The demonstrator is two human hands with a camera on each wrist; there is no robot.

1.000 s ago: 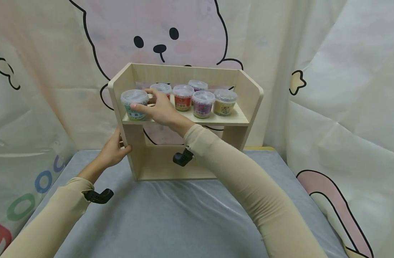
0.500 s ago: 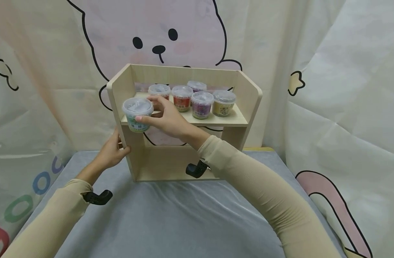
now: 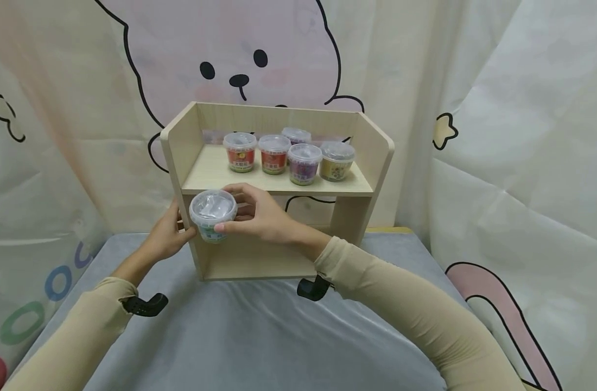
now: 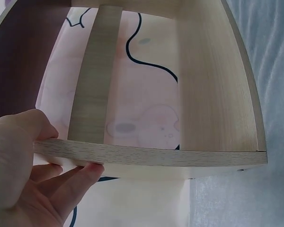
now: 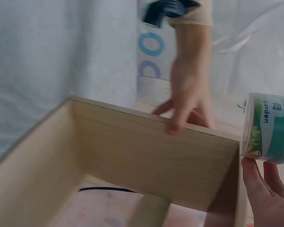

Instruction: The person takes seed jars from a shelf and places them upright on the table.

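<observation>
My right hand [image 3: 266, 217] grips a lidded plastic cup [image 3: 213, 216] with a green label, thumb on the near side and fingers behind. The cup is in front of the wooden shelf [image 3: 279, 263], lower than its upper board. In the right wrist view the green-labelled cup [image 5: 272, 130] shows at the right edge, partly cut off. My left hand [image 3: 165, 234] holds the shelf's left side panel; in the left wrist view the thumb and fingers of the left hand [image 4: 47, 175] pinch that panel's edge from both sides.
On the upper board stand several lidded cups: two red ones [image 3: 241, 155] at the left, purple ones [image 3: 304, 167] toward the middle and a yellow one [image 3: 336, 164] at the right. The shelf stands on a grey cloth-covered table [image 3: 259, 336]. Printed curtains [image 3: 401, 70] hang behind.
My right hand has lifted the green-labelled cup off the upper board's left end and brought it forward and down. The left hand keeps its hold on the side panel.
</observation>
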